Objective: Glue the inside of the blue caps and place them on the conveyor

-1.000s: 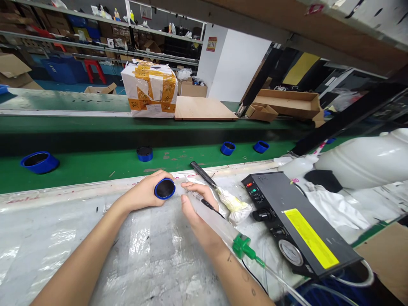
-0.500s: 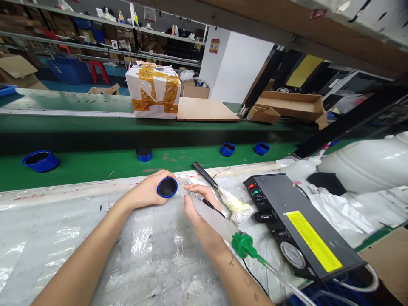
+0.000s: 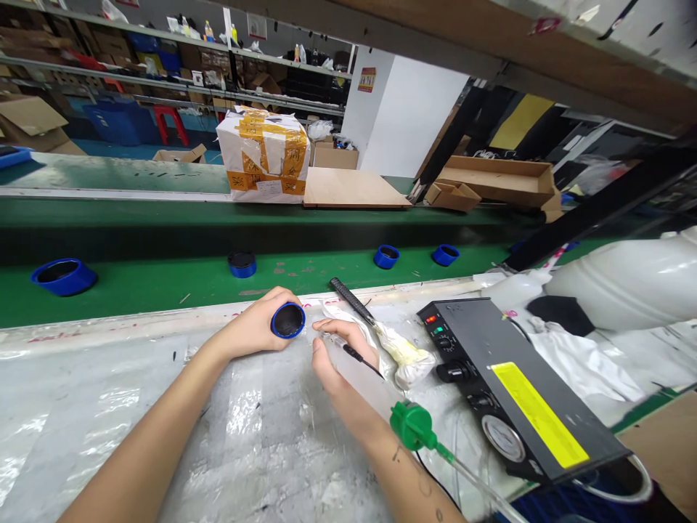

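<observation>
My left hand [image 3: 253, 328] grips a small blue ring cap [image 3: 288, 320] with a black inside, tilted so its opening faces me. My right hand [image 3: 342, 352] holds a clear dispensing syringe [image 3: 366, 381] like a pen, its tip close to the cap's rim. The syringe ends in a green adapter [image 3: 412, 427] with a thin tube running off to the lower right. Both hands hover just above the plastic-covered bench [image 3: 255, 436].
A black dispenser box [image 3: 517, 392] with a yellow label stands to the right. A brush on a stained rag [image 3: 381, 338] lies behind my right hand. Several blue caps [image 3: 64, 276] sit on the green conveyor belt [image 3: 163, 280]. White jugs [image 3: 626, 280] stand far right.
Both hands and the cap have stayed almost in place. The syringe has shifted slightly, its green end dropping lower left. The caps on the belt have drifted a little left.
</observation>
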A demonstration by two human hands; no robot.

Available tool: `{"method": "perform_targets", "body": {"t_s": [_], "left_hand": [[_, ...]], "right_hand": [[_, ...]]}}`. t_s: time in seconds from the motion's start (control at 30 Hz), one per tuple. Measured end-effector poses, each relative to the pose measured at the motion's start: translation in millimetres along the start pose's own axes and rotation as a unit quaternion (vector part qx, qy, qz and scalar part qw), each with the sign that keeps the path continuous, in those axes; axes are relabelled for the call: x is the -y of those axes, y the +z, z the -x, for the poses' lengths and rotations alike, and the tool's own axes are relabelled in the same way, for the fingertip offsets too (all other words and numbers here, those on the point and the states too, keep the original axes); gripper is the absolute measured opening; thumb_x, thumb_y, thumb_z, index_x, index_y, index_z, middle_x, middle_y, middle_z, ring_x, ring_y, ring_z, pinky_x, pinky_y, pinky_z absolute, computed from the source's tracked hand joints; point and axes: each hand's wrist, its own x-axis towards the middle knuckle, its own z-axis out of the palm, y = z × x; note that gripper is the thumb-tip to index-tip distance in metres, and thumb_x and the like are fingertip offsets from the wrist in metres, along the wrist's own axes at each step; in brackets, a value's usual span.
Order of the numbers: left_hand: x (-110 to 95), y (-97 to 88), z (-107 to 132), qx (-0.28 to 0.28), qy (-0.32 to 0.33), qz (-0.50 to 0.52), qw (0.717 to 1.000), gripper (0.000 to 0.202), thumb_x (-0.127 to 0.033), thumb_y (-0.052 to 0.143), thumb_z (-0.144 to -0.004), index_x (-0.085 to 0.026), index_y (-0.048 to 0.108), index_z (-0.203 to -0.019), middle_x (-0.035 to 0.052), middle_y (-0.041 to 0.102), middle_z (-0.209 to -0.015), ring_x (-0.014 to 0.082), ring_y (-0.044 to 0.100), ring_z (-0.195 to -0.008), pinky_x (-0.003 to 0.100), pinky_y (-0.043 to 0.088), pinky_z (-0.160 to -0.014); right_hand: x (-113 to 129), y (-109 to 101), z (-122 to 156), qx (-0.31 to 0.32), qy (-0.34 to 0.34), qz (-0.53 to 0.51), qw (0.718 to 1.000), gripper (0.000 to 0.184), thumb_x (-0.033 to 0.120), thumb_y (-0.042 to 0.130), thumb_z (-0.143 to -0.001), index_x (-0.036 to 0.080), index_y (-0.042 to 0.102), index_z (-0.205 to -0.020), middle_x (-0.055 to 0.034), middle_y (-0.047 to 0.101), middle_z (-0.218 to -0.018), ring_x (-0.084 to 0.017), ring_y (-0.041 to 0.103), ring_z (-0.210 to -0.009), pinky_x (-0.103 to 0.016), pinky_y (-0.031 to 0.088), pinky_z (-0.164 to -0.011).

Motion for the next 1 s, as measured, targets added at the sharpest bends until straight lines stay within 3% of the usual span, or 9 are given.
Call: {"method": "perform_targets", "body": {"t_s": [0.17,0.27,0.4,0.47,0.6,0.73,0.8,0.87,1.0], "left_hand": [[8,-10.8,1,-0.037,-0.051,-0.014,0.998,0.049,-0.027,0.079,-0.07,-0.023,0.067,-0.117,0.006,0.054,-0.123,0.0264,0.062,-0.117,0.04,0.051,-0.108],[28,-34.3,5,-0.152,-0.091,0.017,0.984,0.061,-0.038,0.084,-0.066,-0.023,0.066,-0.123,0.0078,0.062,-0.126,0.0309,0.062,-0.122,0.045,0.048,-0.112],[66,-74.9,19,-0.461,-0.231,0.043,0.856,0.084,-0.051,0.082,-0.071,-0.018,0.051,-0.142,0.0148,0.065,-0.132,0.0333,0.065,-0.122,0.048,0.05,-0.11],[82,-90.9,29,-0.512,-0.295,-0.013,0.807,0.091,-0.049,0.081,-0.074,-0.014,0.044,-0.148,0.0185,0.066,-0.131,0.0373,0.064,-0.124,0.054,0.048,-0.112],[94,-98.8,36,-0.392,-0.344,-0.129,0.843,0.093,-0.043,0.078,-0.079,-0.016,0.036,-0.157,0.0231,0.061,-0.136,0.0485,0.056,-0.131,0.065,0.045,-0.109],[74,-79.7,21,-0.332,-0.301,-0.292,0.845,0.075,-0.05,0.066,-0.092,-0.02,0.041,-0.157,0.0298,0.034,-0.16,0.0567,0.036,-0.144,0.076,0.037,-0.106],[63,-68.7,11,-0.31,-0.244,-0.368,0.842,0.053,-0.044,0.063,-0.095,-0.021,0.057,-0.142,0.0273,0.028,-0.162,0.0557,0.029,-0.147,0.076,0.032,-0.109],[58,-59.9,3,-0.278,-0.206,-0.392,0.852,0.028,-0.031,0.061,-0.096,-0.018,0.067,-0.12,0.0262,0.038,-0.153,0.0523,0.031,-0.145,0.073,0.033,-0.11],[57,-46.2,-4,-0.235,-0.154,-0.321,0.904,0.003,-0.018,0.059,-0.091,-0.018,0.062,-0.092,0.0211,0.047,-0.134,0.0434,0.045,-0.136,0.063,0.04,-0.111]], "right_hand": [[4,-5,-1,-0.004,-0.002,0.016,1.0,0.019,0.024,0.063,-0.091,0.024,0.067,-0.11,-0.0044,0.08,-0.107,-0.02,0.077,-0.094,-0.026,0.058,-0.063],[5,-9,-2,-0.008,-0.003,0.036,0.999,0.017,0.024,0.063,-0.092,0.025,0.068,-0.108,-0.0041,0.08,-0.107,-0.02,0.077,-0.092,-0.027,0.058,-0.065],[5,-11,-3,-0.004,-0.005,0.046,0.999,0.016,0.026,0.063,-0.093,0.025,0.07,-0.107,-0.004,0.08,-0.105,-0.021,0.077,-0.093,-0.026,0.057,-0.063],[5,-10,-2,0.003,-0.007,0.046,0.999,0.017,0.026,0.063,-0.093,0.025,0.07,-0.108,-0.0037,0.08,-0.106,-0.02,0.077,-0.091,-0.026,0.056,-0.062],[5,-7,-1,0.005,-0.011,0.03,0.999,0.017,0.024,0.063,-0.092,0.024,0.07,-0.107,-0.0037,0.08,-0.101,-0.019,0.076,-0.081,-0.026,0.057,-0.06],[4,-7,-1,0.008,-0.017,0.025,1.0,0.019,0.022,0.064,-0.091,0.024,0.071,-0.109,-0.0037,0.08,-0.099,-0.019,0.076,-0.076,-0.026,0.057,-0.058],[3,-7,-2,0.007,-0.021,0.025,0.999,0.02,0.021,0.064,-0.091,0.024,0.07,-0.109,-0.0032,0.08,-0.099,-0.019,0.076,-0.075,-0.026,0.056,-0.056],[3,-8,-2,0.004,-0.025,0.025,0.999,0.019,0.02,0.063,-0.091,0.024,0.07,-0.109,-0.0029,0.081,-0.097,-0.018,0.075,-0.073,-0.026,0.056,-0.056],[3,-9,-2,0.01,-0.034,0.024,0.999,0.019,0.021,0.064,-0.091,0.023,0.07,-0.109,-0.0044,0.081,-0.102,-0.018,0.075,-0.072,-0.026,0.055,-0.056]]}}
